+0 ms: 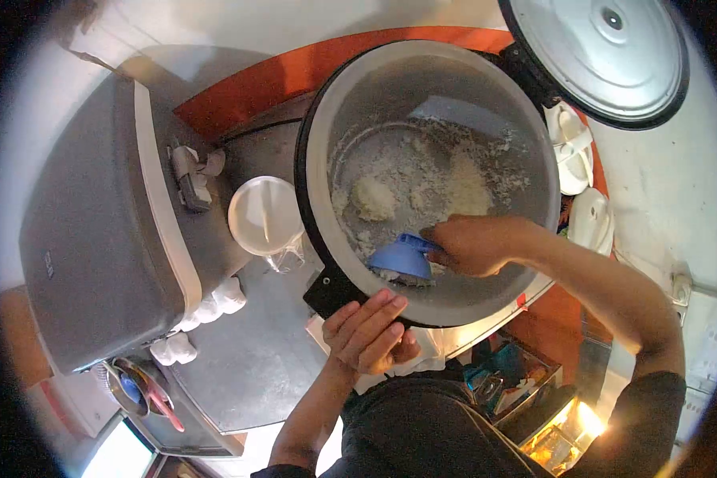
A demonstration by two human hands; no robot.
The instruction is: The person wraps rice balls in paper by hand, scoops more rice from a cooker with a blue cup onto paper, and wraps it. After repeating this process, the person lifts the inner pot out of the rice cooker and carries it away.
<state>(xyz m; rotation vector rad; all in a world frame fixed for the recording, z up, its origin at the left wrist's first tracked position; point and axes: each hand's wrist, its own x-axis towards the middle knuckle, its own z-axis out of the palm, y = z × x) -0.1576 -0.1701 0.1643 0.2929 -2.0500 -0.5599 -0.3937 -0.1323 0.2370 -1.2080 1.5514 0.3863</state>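
Observation:
A large grey rice cooker pot (534,151) with a black rim stands in front of me, holding leftover white rice (438,183) on its bottom. My right hand (474,243) reaches inside and grips a blue scoop (402,256) pressed against the near part of the bottom. My left hand (370,331) rests with flat fingers on the pot's near black rim. The cooker's round metal lid (601,52) stands open at the upper right.
A big grey box-shaped appliance (95,231) fills the left side. A white round lid on a clear container (264,215) sits beside the pot on a steel counter (247,350). White pieces (207,307) line the appliance's edge. A bowl with utensils (139,390) sits lower left.

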